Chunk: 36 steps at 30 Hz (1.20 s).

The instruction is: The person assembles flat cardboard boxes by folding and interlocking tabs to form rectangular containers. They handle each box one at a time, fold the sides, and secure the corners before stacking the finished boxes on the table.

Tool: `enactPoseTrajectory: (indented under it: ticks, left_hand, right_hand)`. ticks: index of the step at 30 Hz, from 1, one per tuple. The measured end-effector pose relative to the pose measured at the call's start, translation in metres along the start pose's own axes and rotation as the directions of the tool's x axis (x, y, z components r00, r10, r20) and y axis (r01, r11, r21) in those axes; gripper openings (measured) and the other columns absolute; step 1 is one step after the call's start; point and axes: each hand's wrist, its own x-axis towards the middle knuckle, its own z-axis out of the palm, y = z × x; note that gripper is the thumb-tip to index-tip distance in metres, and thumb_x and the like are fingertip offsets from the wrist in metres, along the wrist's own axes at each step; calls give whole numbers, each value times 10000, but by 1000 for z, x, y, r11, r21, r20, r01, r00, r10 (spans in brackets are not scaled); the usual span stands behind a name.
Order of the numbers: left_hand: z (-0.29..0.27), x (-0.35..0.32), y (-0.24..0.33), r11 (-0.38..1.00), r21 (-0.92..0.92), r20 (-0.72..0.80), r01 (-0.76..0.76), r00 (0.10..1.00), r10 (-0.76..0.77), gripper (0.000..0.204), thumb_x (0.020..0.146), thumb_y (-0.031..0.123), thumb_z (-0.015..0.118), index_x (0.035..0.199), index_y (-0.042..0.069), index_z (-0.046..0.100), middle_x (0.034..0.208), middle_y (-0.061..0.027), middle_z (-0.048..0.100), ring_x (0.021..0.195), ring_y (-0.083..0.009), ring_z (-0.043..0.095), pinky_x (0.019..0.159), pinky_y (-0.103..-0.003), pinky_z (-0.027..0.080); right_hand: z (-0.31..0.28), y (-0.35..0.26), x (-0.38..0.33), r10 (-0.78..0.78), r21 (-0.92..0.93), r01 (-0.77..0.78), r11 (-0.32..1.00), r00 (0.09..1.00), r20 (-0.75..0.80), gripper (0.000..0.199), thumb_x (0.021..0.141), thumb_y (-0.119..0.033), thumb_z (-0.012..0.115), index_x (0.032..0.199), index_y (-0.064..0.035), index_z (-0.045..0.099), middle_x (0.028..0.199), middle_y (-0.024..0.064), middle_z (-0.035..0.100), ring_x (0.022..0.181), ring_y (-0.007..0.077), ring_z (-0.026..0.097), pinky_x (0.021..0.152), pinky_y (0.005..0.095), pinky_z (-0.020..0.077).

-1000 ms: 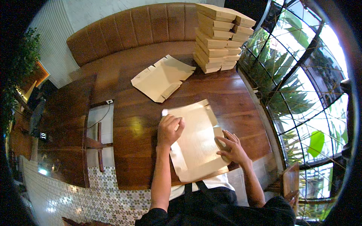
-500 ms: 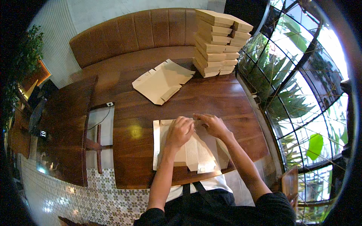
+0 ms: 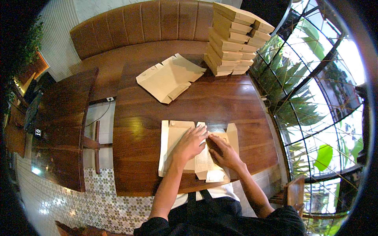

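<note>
A partly folded brown cardboard box blank (image 3: 167,147) lies on the wooden table in front of me, its side panels creased and small flaps standing along the far edge. My left hand (image 3: 191,142) rests on its middle with the fingers stretched out flat. Close beside it, my right hand (image 3: 224,151) presses on the right-hand panels, index finger extended and thumb apart from it. The fingertips of both hands nearly meet at the central crease. Part of the cardboard is hidden beneath my hands and forearms.
Another flat cardboard blank (image 3: 165,80) lies farther back on the table (image 3: 141,129). A tall stack of folded cardboard boxes (image 3: 230,43) stands at the back right. Behind is a brown padded bench (image 3: 145,23); a second table (image 3: 59,129) is left across a gap, a gridded window right.
Both hands have come down from the blank's far edge onto its middle. My left fingers have straightened out. A flap at the far right now stands up. The view has shifted slightly.
</note>
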Motion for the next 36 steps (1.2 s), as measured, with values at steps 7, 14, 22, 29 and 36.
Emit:
enactPoseTrajectory:
  ticks: [7,14,22,29,36]
  left_hand:
    - [2,-1,6,998,57,29,20,999,-21,530,1009,250,578,1513,85,561,1674,-120,400,1564,-309,328,1292,-489,247]
    - [4,1,7,996,44,-21,72,997,-72,523,994,267,582,1501,141,597,1672,-46,419,1560,-255,343,1311,-446,227]
    - [5,9,2,994,75,-75,81,994,-76,601,997,261,604,1578,157,492,1670,-75,413,1564,-278,328,1308,-466,231]
    - [-20,34,4,972,131,-114,193,977,-179,663,1023,310,620,1587,31,411,1577,-161,500,1532,-319,359,1322,-491,179]
    - [-19,3,19,988,138,-204,67,978,-38,542,1018,264,611,1493,9,549,1432,-163,605,1418,-328,474,1276,-489,278]
  right_hand:
    - [5,-3,2,3,-354,5,935,1000,21,771,1053,-501,551,1625,-29,338,1652,214,392,1573,353,297,1303,477,201]
    - [30,-12,5,179,-422,-232,876,970,-161,864,1046,-545,509,1650,13,243,1709,215,287,1615,332,198,1299,524,70]
    - [34,-11,3,238,-375,-325,868,936,-261,970,985,-582,577,1640,45,232,1723,242,231,1624,348,153,1294,534,32]
    - [33,-8,5,194,-349,-316,882,919,-342,1068,951,-601,629,1647,54,151,1722,325,58,1623,430,-12,1288,557,-25]
    - [30,-7,-1,141,-188,-268,945,851,-506,1163,865,-448,794,1670,-14,76,1723,319,-37,1614,453,-64,1274,612,-8]
